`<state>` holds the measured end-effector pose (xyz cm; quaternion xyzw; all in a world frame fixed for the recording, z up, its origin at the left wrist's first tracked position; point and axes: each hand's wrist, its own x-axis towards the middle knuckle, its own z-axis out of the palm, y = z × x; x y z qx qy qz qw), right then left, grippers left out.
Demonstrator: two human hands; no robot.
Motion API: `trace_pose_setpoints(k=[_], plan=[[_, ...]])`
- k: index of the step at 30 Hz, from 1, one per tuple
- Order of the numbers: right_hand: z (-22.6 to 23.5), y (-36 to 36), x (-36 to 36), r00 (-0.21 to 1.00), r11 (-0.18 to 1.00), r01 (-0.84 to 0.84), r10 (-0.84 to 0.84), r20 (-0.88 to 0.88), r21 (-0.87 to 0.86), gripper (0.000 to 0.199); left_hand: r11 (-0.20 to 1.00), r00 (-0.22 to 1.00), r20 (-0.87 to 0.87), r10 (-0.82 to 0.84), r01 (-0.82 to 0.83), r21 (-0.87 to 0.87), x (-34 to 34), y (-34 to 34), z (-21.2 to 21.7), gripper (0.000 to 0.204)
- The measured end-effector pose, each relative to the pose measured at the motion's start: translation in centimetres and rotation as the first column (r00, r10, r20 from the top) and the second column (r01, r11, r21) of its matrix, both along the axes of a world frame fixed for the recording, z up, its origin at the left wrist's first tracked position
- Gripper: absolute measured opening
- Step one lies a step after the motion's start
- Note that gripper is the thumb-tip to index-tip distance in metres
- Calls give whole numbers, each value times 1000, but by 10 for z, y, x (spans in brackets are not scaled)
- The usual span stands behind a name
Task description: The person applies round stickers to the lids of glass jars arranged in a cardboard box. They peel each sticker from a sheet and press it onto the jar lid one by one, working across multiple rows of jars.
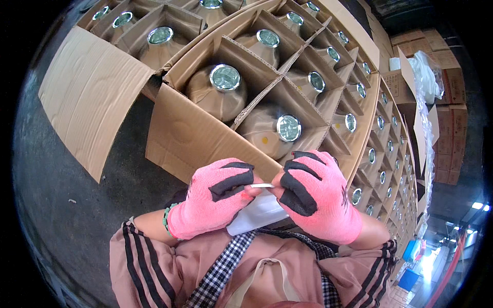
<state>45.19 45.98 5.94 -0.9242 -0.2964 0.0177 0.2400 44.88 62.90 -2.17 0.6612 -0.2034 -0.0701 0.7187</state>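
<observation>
Left hand [213,197] and right hand [316,197], pink knit gloves with black fingertips, both pinching thin white strip [262,185] between them, just below open brown cardboard carton [190,136] of brown capped bottles [218,90]. Best: keep strip taut, pinch firm near ends, hands level.

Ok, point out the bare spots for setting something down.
Bare room: the dark floor left of the open carton's flap, below the wide left flap. Crowded: every cell of the divided carton holds a bottle, and both gloved hands, left hand and right hand, pinch a small flat piece.
</observation>
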Motion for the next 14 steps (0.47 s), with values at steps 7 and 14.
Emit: trace_pose_setpoints(k=[7, 14], plan=[[-2, 5, -2, 999, 999, -30, 29, 44, 16, 19, 998, 999, 21, 40, -41, 43, -6, 5, 7, 14], [0, 6, -5, 973, 992, -122, 126, 193, -34, 24, 995, 995, 11, 103, -103, 2, -10, 7, 3, 16]])
